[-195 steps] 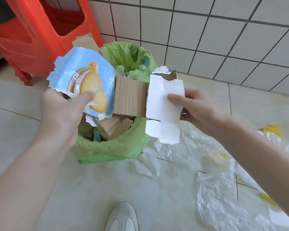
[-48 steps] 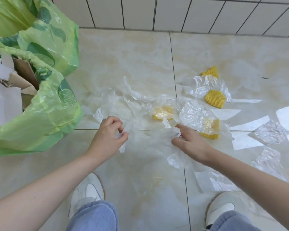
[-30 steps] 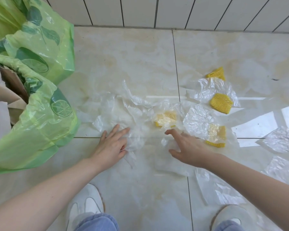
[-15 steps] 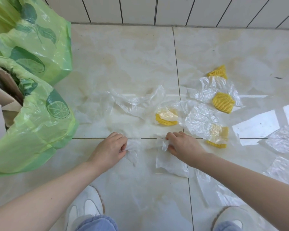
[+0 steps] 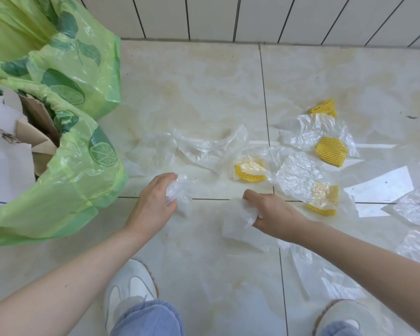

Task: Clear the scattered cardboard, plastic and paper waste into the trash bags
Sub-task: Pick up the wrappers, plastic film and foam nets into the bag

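Clear plastic film lies crumpled across the pale floor tiles. My left hand is closed on a bunched wad of that film at floor level. My right hand grips another bunch of the same thin film, a short way to the right. A green trash bag printed with lemons stands at the left, with cardboard and white paper inside it. A second green bag stands behind it.
Several yellow foam net pieces lie among crinkled plastic sheets to the right. White paper scraps lie further right. A tiled wall closes off the far side. My white shoes are at the bottom.
Both hands went from flat on the film to closed on it, bunching it up. Before that, cardboard and a biscuit wrapper were held over the bag.
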A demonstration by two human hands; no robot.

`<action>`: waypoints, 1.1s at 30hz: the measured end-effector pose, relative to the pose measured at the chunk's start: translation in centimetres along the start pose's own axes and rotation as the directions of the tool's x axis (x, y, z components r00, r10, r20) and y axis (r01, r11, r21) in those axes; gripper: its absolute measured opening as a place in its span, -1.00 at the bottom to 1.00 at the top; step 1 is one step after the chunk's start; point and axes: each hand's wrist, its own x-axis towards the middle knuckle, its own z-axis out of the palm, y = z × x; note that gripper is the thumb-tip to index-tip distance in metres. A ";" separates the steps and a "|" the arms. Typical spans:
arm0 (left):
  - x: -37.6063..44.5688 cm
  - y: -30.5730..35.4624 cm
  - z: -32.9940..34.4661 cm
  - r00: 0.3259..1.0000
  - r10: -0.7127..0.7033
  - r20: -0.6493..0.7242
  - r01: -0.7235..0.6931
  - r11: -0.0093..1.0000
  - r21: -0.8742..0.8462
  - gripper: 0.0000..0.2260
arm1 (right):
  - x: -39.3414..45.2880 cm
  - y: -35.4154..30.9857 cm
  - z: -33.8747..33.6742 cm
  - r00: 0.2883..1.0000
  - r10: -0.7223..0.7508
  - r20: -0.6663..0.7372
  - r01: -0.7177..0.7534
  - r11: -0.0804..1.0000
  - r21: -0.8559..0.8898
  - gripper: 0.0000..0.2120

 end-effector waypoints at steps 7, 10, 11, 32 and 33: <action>0.0 1.2 -0.9 0.984 -0.129 -0.123 0.126 0.991 -0.035 -0.85 | 1.2 -3.1 -2.2 0.981 -0.111 -0.159 0.124 0.990 0.070 -0.83; 1.2 1.0 -1.2 0.973 -0.181 -0.143 0.173 0.982 -0.072 -0.78 | 2.1 -4.0 -3.4 0.973 -0.109 -0.206 0.141 0.979 0.148 -0.82; 1.6 0.9 -1.4 0.970 -0.195 -0.149 0.181 0.979 -0.098 -0.77 | 2.4 -4.3 -3.9 0.970 -0.100 -0.223 0.139 0.976 0.166 -0.76; 7.5 -0.7 -1.2 0.879 -0.464 0.112 0.449 0.883 0.135 -0.27 | 12.7 -4.1 -3.5 0.997 0.073 0.002 -0.072 0.980 -0.184 -0.59; 7.5 -0.8 -1.1 0.874 -0.472 0.116 0.456 0.879 0.138 -0.29 | 12.7 -4.0 -3.3 0.997 0.074 0.006 -0.071 0.979 -0.190 -0.59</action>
